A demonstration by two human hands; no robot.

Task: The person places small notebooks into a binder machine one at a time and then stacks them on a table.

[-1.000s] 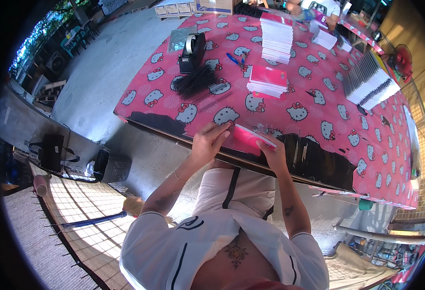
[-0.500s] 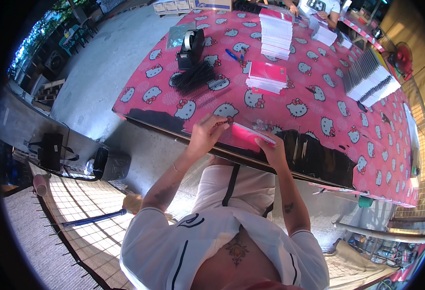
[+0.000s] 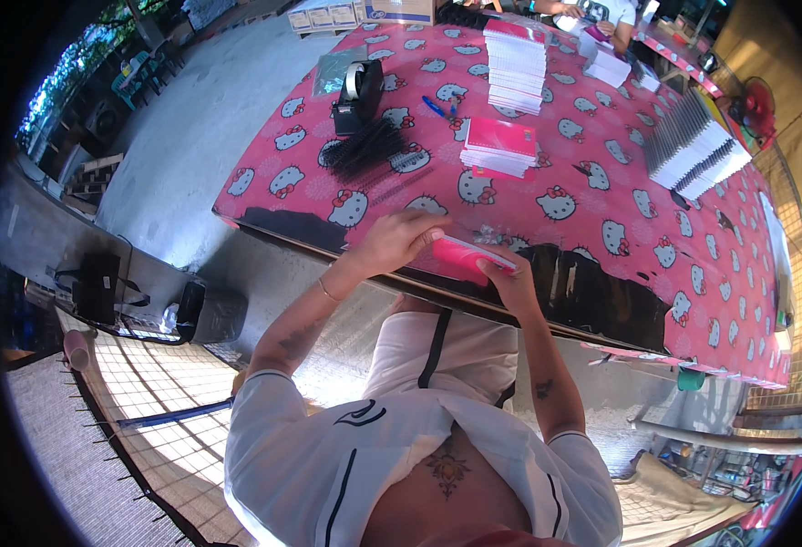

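A thin pink notebook (image 3: pixel 463 258) with white page edges is tilted up at the near edge of the table. My right hand (image 3: pixel 512 278) grips its right end, thumb on the near pink face and fingers behind. At its upper left corner, my left hand (image 3: pixel 403 239) has thumb and fingers drawn together in a pinch. Whatever lies between those left fingers is too small or hidden to make out. Beyond my left hand lies a loose heap of black spiral binding coils (image 3: pixel 365 150). A short stack of pink-covered notebooks (image 3: pixel 499 146) sits past the one I hold.
A black tape dispenser (image 3: pixel 357 98) and blue-handled pliers (image 3: pixel 436 107) lie farther back on the pink patterned tablecloth (image 3: pixel 556 201). Taller notebook stacks (image 3: pixel 516 68) stand behind, with coil-bound stacks (image 3: pixel 697 146) at right. A co-worker (image 3: pixel 611 23) handles papers at the far side.
My left hand has shifted slightly right and reaches further over the notebook's corner, its forearm turned more level. My right hand keeps its hold on the notebook with little movement.
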